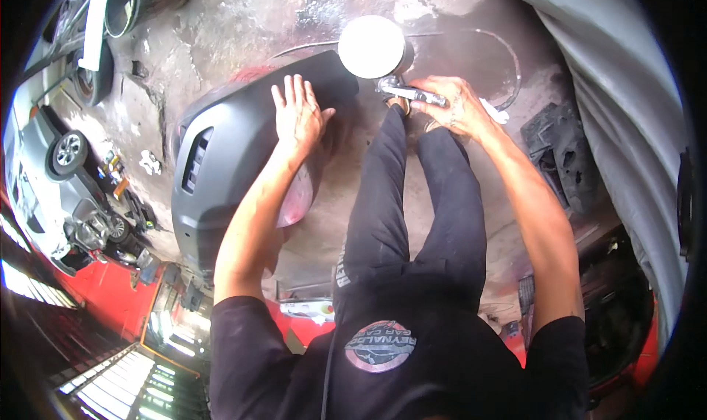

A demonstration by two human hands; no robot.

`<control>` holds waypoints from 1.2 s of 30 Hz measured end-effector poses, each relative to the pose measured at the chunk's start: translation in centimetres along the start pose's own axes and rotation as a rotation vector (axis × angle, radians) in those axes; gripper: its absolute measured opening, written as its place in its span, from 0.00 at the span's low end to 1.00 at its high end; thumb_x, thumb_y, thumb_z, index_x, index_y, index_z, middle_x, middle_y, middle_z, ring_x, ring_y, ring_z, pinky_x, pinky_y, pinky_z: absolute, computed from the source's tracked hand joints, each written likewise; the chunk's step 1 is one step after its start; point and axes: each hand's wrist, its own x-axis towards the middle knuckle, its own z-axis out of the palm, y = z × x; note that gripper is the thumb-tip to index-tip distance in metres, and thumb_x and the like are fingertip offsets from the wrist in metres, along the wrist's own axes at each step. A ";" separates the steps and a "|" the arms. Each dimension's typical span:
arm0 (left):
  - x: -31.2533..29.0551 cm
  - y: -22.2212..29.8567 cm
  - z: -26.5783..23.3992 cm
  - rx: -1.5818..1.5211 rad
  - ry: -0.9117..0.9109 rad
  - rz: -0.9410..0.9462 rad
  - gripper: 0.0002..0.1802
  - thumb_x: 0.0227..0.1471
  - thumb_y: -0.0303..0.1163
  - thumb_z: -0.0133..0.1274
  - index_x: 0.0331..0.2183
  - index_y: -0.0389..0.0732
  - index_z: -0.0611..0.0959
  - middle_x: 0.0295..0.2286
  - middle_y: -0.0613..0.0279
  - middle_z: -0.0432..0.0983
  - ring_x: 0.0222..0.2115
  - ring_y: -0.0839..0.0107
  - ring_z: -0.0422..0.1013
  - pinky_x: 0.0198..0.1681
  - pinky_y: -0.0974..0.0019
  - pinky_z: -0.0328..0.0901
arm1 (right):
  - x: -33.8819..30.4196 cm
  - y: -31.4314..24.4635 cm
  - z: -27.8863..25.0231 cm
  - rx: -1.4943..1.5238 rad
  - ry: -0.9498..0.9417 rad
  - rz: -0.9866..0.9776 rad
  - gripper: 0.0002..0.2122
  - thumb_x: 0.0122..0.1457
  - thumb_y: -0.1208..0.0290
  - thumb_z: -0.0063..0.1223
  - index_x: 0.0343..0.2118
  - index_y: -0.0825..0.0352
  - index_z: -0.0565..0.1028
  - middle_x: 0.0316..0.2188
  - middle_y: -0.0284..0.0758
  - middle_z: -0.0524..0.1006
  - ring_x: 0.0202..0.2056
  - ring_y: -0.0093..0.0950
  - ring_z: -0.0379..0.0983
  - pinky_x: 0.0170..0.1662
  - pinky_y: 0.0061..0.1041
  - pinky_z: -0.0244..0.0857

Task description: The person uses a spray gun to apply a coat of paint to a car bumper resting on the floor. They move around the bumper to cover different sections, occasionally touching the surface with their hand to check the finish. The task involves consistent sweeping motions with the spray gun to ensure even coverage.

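A paint spray gun [403,91] with a round white cup [372,46] on top is held in my right hand [456,105], whose fingers wrap round its handle. Its nozzle end lies toward the left, near a dark grey car bumper [243,125]. Over the bumper's right part is my left hand [299,114], palm down with fingers stretched out. It holds nothing; I cannot tell whether it rests on the surface. A slotted opening [195,159] shows in the bumper's left part.
A thin hose [508,48] loops across the stained concrete floor [228,37] behind the gun. Grey sheeting [582,44] hangs along the right, beside dark crumpled material [556,151]. At the left stand a silver car [51,177], a loose tire [94,77] and a large cylinder [129,6].
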 end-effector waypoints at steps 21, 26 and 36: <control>16.8 5.4 13.4 -0.154 -0.138 0.038 0.46 0.63 0.65 0.42 0.63 0.33 0.71 0.65 0.38 0.60 0.68 0.46 0.54 0.71 0.37 0.42 | 7.2 10.5 0.3 0.215 -0.005 0.046 0.19 0.56 0.68 0.69 0.50 0.66 0.82 0.43 0.44 0.84 0.39 0.39 0.83 0.40 0.33 0.76; 23.9 11.5 23.0 -0.549 0.056 0.616 0.30 0.63 0.54 0.50 0.56 0.41 0.78 0.57 0.48 0.71 0.58 0.56 0.68 0.63 0.46 0.58 | 9.1 12.4 1.6 0.317 0.026 -0.108 0.16 0.60 0.75 0.62 0.51 0.71 0.79 0.39 0.40 0.84 0.28 0.26 0.81 0.23 0.26 0.75; 8.0 11.3 7.1 -0.240 -0.149 0.419 0.35 0.63 0.51 0.52 0.63 0.38 0.72 0.62 0.45 0.66 0.67 0.46 0.57 0.70 0.38 0.49 | 7.6 11.9 1.2 0.308 0.032 0.047 0.17 0.56 0.69 0.69 0.48 0.67 0.82 0.36 0.44 0.84 0.35 0.38 0.83 0.37 0.32 0.75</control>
